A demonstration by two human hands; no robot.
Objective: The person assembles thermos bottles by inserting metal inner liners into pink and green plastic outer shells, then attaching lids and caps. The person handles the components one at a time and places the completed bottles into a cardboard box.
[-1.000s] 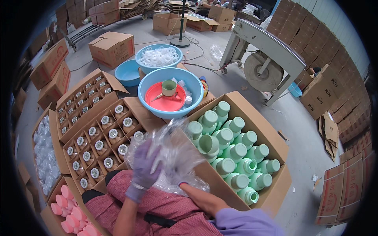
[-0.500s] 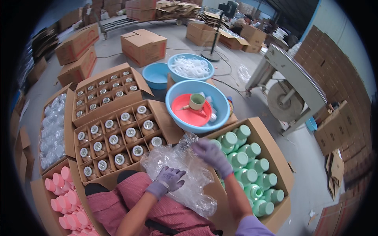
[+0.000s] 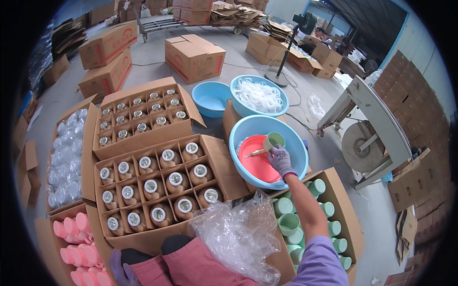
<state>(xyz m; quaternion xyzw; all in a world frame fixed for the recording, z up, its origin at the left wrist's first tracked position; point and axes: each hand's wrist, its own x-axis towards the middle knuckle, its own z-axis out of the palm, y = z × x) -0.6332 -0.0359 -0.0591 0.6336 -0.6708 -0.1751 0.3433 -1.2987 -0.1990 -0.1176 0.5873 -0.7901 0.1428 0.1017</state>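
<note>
My right hand (image 3: 280, 161), in a grey-purple glove, reaches over the large blue basin (image 3: 300, 167). Its fingers are closed at the side of a small green cup (image 3: 274, 139), which stands tilted above a red dish (image 3: 257, 169). A thin tool with a light handle (image 3: 257, 152) lies across the dish beside the cup. At the lower left edge, partly cut off, my left hand (image 3: 122, 271) hangs beside my knee with its fingers apart and nothing in them. Crumpled clear plastic film (image 3: 238, 233) spreads over my lap and the carton edge.
A divided carton (image 3: 143, 233) of silvery-topped liners stands ahead, another (image 3: 143, 143) behind it. Pink parts (image 3: 78, 252) fill a left box; green bottles (image 3: 327, 209) fill a right one. Two more basins, one (image 3: 210, 97) blue inside, another with white rings (image 3: 257, 95), stand beyond.
My right hand has moved from the plastic film forward to the green cup in the basin. My left hand has left the film and dropped to the lower left. The view has shifted.
</note>
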